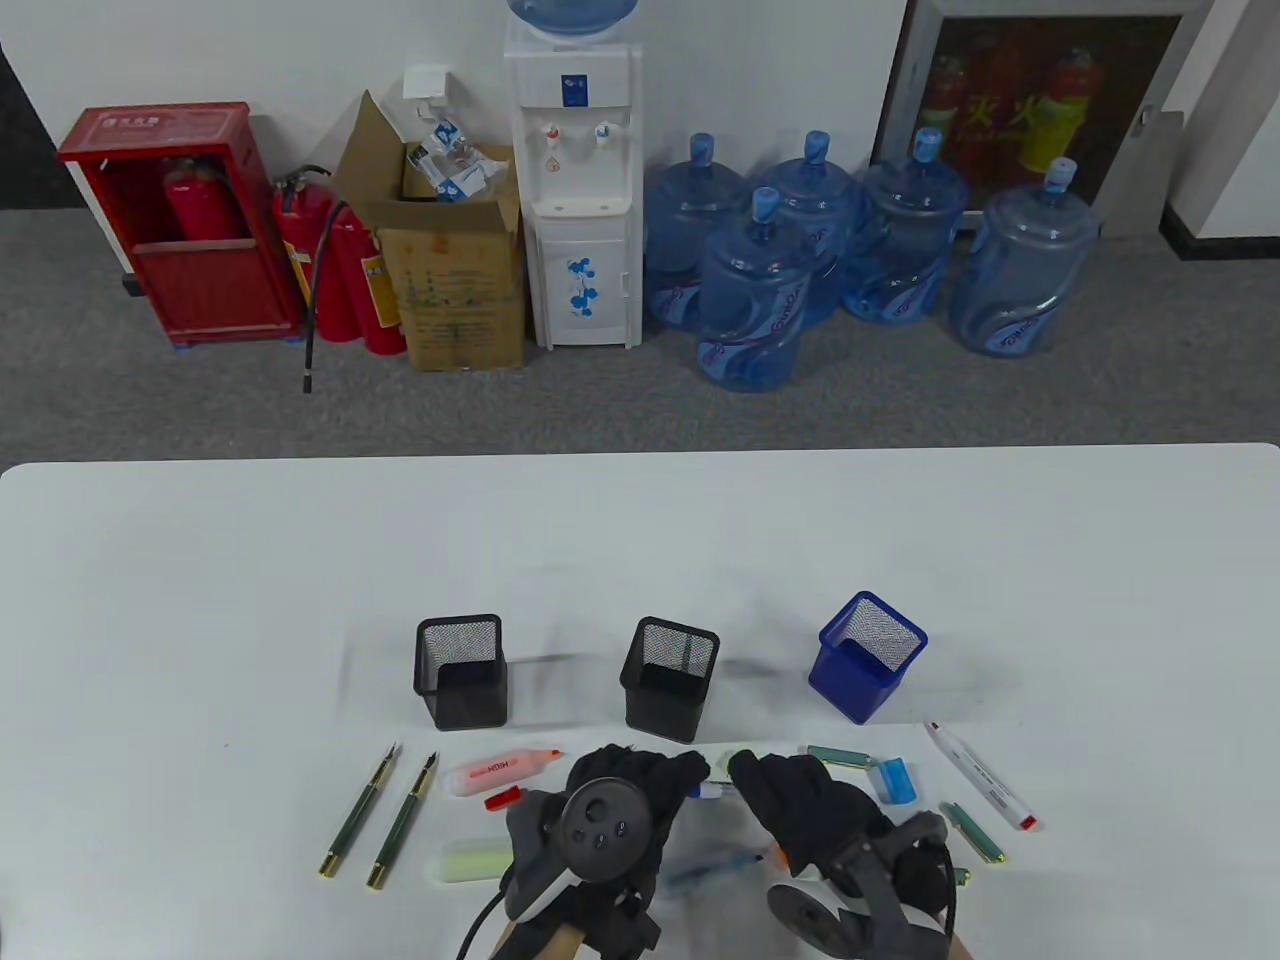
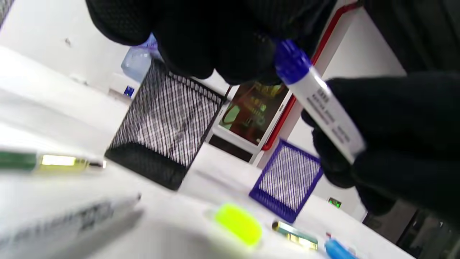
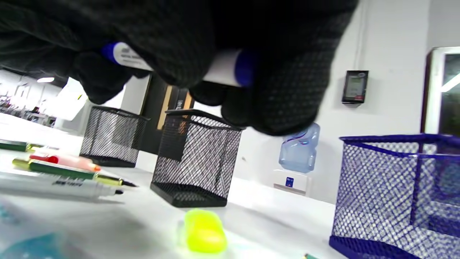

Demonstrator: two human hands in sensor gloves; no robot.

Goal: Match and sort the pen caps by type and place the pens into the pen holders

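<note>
A white marker [image 1: 712, 790] with blue ends is held level between both hands, just in front of the middle black mesh holder [image 1: 670, 678]. My left hand [image 1: 640, 785] pinches its blue cap [image 2: 291, 63], while my right hand [image 1: 775, 790] grips the white barrel [image 2: 329, 115]. In the right wrist view the marker [image 3: 222, 70] runs across under my curled right fingers [image 3: 273, 100]. Another black holder [image 1: 460, 670] stands to the left and a blue holder [image 1: 870, 655] to the right. All three look empty.
Two green fountain pens [image 1: 380, 818], an orange highlighter [image 1: 500, 772], a red cap [image 1: 503, 798] and a pale green highlighter [image 1: 470, 860] lie to the left. A blue cap [image 1: 895, 780], green caps [image 1: 840, 756], a red-tipped white marker [image 1: 985, 775] and a yellow cap [image 3: 203, 230] lie to the right.
</note>
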